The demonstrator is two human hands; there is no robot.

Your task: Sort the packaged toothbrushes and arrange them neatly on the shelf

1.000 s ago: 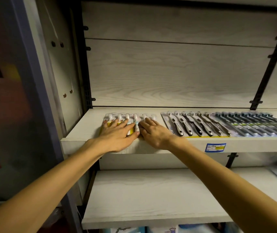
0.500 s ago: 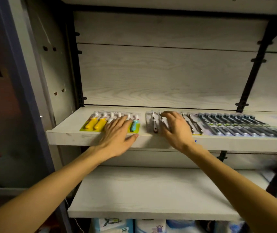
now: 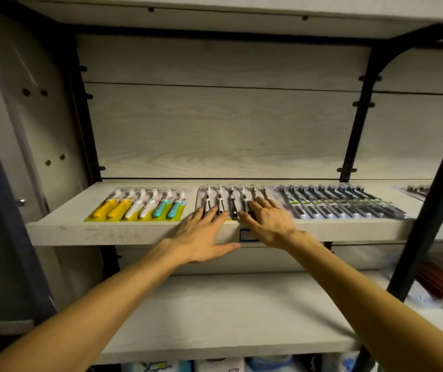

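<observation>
A pale wood-grain shelf (image 3: 61, 232) on black brackets (image 3: 354, 130) is seen, with a bare shelf below. Packaged toothbrushes lie in rows: coloured packs (image 3: 139, 205) at 9 o'clock, black-and-white packs (image 3: 228, 200) centrally, dark packs (image 3: 335, 202) at 3 o'clock. The left hand (image 3: 201, 237) and right hand (image 3: 268, 224) are laid flat on the black-and-white packs, each grip spread apart, clamping nothing.

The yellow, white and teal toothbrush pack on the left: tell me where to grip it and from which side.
Grip the yellow, white and teal pack by its near edge, coming from the front of the shelf. It lies flat with that edge almost at the shelf lip, so a thumb could probably slip under there. Neither hand touches it; the neighbouring pack lies close on its right.
</observation>
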